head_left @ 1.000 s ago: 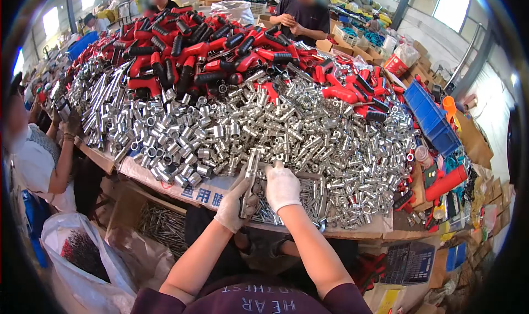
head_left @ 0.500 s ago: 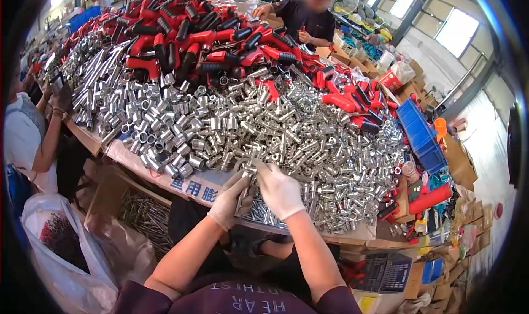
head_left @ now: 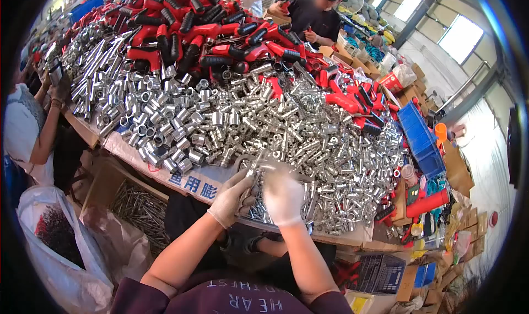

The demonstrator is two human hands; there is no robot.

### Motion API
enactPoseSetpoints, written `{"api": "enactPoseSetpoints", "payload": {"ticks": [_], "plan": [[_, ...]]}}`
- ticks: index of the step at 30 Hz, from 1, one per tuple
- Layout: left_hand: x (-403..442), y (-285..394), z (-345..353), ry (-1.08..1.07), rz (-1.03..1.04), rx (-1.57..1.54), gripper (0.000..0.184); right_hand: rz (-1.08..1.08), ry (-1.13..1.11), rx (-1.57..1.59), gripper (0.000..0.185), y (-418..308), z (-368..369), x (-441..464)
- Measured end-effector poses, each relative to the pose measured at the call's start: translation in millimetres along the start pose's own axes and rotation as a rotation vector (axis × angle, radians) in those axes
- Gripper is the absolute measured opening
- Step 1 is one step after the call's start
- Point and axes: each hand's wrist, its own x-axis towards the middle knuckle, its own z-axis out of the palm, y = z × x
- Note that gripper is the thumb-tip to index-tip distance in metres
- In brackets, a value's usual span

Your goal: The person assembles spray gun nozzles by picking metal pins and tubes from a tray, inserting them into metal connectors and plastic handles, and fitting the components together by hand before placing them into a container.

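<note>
one metal part (head_left: 258, 160) sat just below frame centre, gripped by the left hand (head_left: 229, 199); the right hand (head_left: 284, 198) blurred beside it, i couldn't tell its fingers' state.

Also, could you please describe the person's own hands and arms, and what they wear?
The left hand and right hand wear whitish gloves ending at the wrists; the left glove looks greyer towards its tips. The forearms are bare below short, dark maroon sleeves.
</note>
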Motion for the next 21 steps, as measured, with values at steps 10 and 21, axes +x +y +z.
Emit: {"api": "enactPoseSetpoints", "payload": {"ticks": [10, 21], "plan": [[-1, 6, -1, -0.008, -0.031, 0.048, 0.035, 0.04, 0.249, 0.181, 0.039, 3, -52, -17], [-18, 7, 17, -0.107, 0.088, 0.543, 0.05, 0.312, -0.185, -0.152, 0.051, 41, -69, -62]]}}
